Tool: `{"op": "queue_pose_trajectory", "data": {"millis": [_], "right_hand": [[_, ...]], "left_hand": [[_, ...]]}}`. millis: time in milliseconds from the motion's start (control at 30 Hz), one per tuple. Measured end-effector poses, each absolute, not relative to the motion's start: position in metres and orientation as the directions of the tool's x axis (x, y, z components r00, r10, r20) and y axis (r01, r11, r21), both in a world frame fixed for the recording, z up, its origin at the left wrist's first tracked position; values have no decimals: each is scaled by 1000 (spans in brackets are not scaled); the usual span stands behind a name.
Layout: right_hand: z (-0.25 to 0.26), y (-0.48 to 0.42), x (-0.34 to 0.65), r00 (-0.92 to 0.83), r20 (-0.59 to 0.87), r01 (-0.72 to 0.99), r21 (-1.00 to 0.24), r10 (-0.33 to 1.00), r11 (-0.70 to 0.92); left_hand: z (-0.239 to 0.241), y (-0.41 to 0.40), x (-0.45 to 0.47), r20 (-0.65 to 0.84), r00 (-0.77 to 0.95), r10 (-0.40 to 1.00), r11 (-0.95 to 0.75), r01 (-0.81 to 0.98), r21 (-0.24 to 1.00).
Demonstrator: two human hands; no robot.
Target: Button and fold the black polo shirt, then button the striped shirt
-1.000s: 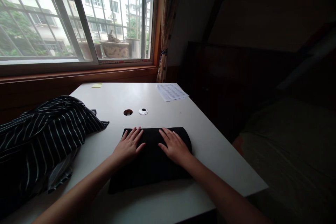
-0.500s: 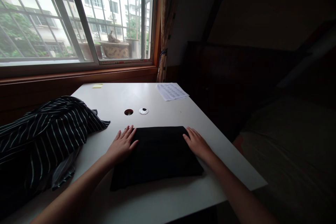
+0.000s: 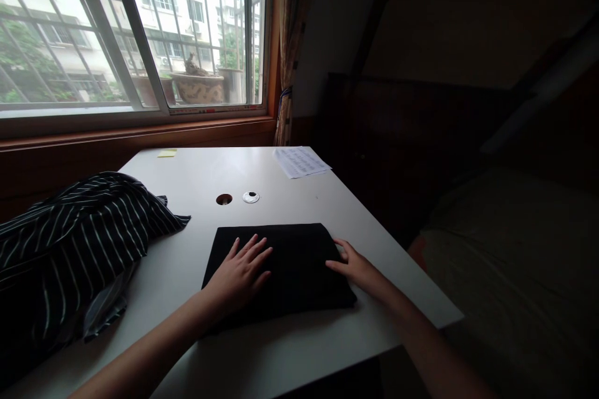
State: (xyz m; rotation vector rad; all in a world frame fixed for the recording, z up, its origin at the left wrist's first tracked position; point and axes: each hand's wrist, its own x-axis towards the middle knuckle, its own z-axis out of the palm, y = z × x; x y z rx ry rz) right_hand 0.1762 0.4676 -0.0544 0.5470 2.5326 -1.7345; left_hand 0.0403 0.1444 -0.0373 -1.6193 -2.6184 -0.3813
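A black folded cloth (image 3: 294, 268), probably a garment, lies flat as a rough rectangle on the white table. My left hand (image 3: 241, 274) rests palm down on its left part, fingers stretched and spread. At the cloth's right edge is my right hand (image 3: 353, 267), its thumb on top of the fabric and its forefinger reaching along the side, with a gap between them. The other fingers of that hand are mostly hidden.
A heap of black-and-white striped fabric (image 3: 88, 230) covers the table's left side. Toward the back of the white table (image 3: 206, 174) are a yellow sticky note (image 3: 167, 153), printed sheets (image 3: 302, 162), a round hole (image 3: 224, 199) and a silvery ring-shaped cover (image 3: 251, 197). Behind stands a window.
My left hand has slid from the cloth's far left corner inward and nearer to me. My right hand has shifted down the right edge, its thumb and forefinger now spread apart.
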Motion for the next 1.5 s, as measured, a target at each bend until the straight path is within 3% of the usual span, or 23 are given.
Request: {"op": "queue_pose_trajectory", "data": {"millis": [100,200,300,500,633,700,833,1000,1500], "right_hand": [[-47,465,184,-934,-258,329,-890,248,317],[-46,461,195,-932,-185,324,-813,312,485],[-52,456,203,-926,-65,319,-663,373,677],[-67,446,214,-926,159,262,-386,343,884],[-59,441,214,-921,291,233,-123,259,965],[-50,433,207,-908,365,203,-49,207,978],[-36,402,172,-900,419,105,-50,116,993],[-51,372,131,-942,337,-21,-62,1,998],[-78,380,132,-947,314,46,-62,63,997]], "left_hand": [[-42,143,42,139,-450,882,420,886,197],[-46,140,42,123,-441,889,415,889,192],[-47,137,42,109,-434,894,412,894,178],[-50,135,43,137,-412,901,395,909,136],[-50,136,44,137,-412,901,398,910,118],[-47,141,44,144,-409,901,396,912,110],[-43,167,42,213,-379,901,369,925,84],[-52,199,31,206,-389,898,384,921,63],[-64,202,23,200,-387,900,385,922,54]]}}
